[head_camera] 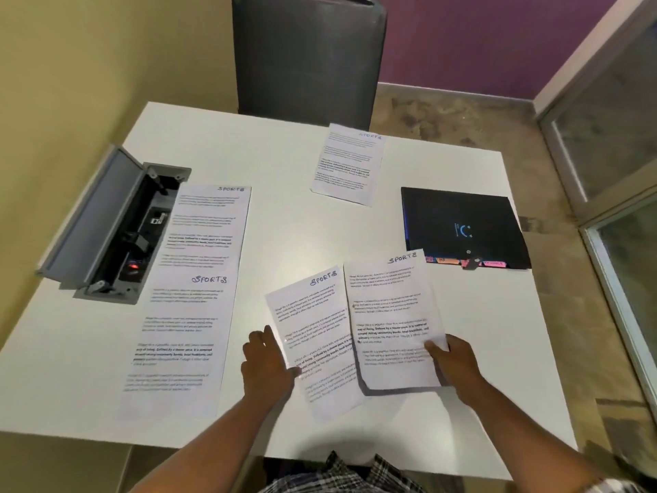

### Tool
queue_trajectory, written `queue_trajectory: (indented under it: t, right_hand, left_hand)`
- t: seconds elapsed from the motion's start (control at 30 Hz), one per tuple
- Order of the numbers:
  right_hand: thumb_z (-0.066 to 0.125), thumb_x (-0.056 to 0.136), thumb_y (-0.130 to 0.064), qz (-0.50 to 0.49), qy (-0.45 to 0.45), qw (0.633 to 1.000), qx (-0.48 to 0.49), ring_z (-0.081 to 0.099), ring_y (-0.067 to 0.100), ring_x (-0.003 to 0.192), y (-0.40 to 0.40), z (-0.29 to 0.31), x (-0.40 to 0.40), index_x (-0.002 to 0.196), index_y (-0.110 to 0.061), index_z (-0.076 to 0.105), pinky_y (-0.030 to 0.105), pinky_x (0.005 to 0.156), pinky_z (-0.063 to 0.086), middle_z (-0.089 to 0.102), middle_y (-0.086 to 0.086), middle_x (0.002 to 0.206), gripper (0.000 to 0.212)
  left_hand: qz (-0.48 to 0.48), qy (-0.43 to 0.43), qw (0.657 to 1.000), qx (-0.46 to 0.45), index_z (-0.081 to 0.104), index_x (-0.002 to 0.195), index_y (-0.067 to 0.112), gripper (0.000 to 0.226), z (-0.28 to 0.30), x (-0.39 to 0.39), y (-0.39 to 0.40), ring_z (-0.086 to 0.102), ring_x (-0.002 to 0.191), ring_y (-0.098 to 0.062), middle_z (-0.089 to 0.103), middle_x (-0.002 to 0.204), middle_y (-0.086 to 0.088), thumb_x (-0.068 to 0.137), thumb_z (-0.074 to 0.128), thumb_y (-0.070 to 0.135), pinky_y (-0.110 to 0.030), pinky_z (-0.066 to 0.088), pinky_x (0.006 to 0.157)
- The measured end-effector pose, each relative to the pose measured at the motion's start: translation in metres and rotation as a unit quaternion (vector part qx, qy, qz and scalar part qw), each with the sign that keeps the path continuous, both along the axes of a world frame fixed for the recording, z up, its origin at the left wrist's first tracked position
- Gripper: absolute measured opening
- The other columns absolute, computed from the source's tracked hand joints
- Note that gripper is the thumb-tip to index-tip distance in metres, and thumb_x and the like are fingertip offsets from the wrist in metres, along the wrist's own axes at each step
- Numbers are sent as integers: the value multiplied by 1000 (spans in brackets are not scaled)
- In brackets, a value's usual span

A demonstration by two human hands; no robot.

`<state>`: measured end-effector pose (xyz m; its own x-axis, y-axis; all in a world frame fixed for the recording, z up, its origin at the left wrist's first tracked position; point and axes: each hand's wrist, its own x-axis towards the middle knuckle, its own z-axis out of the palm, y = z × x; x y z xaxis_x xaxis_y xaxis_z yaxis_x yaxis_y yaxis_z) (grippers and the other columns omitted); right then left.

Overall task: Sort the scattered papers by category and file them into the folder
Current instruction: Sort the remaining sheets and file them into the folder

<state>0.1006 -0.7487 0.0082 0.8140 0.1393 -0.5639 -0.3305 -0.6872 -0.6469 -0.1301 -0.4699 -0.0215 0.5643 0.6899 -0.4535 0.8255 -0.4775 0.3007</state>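
Table (291,222), white, square and flat, takes most of the view and carries everything we record. A dark grey upholstered chair back (307,55) stands at its far edge. At the left side we find a grey metal cable box (117,225) sunk in the tabletop, its lid raised, a small red light inside.

Just right of that box lie two white printed sheets headed SPORTS (193,290), end to end, the far one overlapping the edge of the box. A closed black folder with coloured index tabs (462,227) rests at the right, tabs toward the near side. A single white SPORTS sheet (350,163) lies at the far centre, apart from the rest.

Near centre, we note a tilted white SPORTS sheet (316,336) flat on the table; the left hand (265,364) rests on its left edge with fingers extended and close together. The right hand (453,366) pinches a second white SPORTS sheet (393,322) at its lower right edge, thumb on top, fingers beneath and hidden; this sheet overlaps the tilted one, and its far corner just reaches the folder's tabs.
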Motion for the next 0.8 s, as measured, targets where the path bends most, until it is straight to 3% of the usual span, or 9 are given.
queue_trajectory:
  t: [0.17,0.3,0.47,0.57,0.67,0.8]
  right_hand:
    - [72,95,-25,25,42,999,-23,73,24,92,26,-4,-22,103,-13,75,42,90,59,77,1,96,16]
    - [70,94,-29,51,37,994,-85,70,24,87,62,-8,-52,103,-13,72,35,81,56,75,5,96,18]
    - [71,86,-33,80,-10,984,-157,70,27,88,98,-14,-86,97,-14,74,32,76,55,71,9,102,23]
    - [72,86,-26,94,-28,982,-163,69,27,90,118,-10,-98,98,-13,72,29,72,49,71,4,96,19]
    - [76,80,-26,56,0,991,-125,69,22,90,130,-6,-104,104,-18,65,31,77,53,71,-3,94,27]
    - [87,68,-31,5,83,996,-22,72,20,94,132,-14,-99,109,-19,63,38,88,59,74,-3,104,49]
  left_hand:
    - [-9,-32,999,-31,32,134,17,78,-4,-5,15,42,111,-26,34,121,-4,73,80,27,-42,55,78]
    - [8,-92,992,-87,38,132,22,65,-7,-18,23,46,109,-25,35,118,-2,75,67,9,-37,51,82]
    - [34,-143,979,-140,46,133,18,58,-13,-28,27,47,108,-18,41,116,-2,80,70,22,-35,48,96]
    - [7,-125,979,-161,40,146,17,72,-17,-30,33,46,110,-18,42,119,-3,82,70,31,-33,46,99]
    - [-29,-94,976,-194,22,155,11,84,-12,-29,41,43,124,-22,35,132,-7,88,67,32,-29,37,108]
    - [-40,-63,969,-235,19,155,10,85,-8,-28,52,33,136,-21,28,138,-9,89,66,33,-26,28,114]
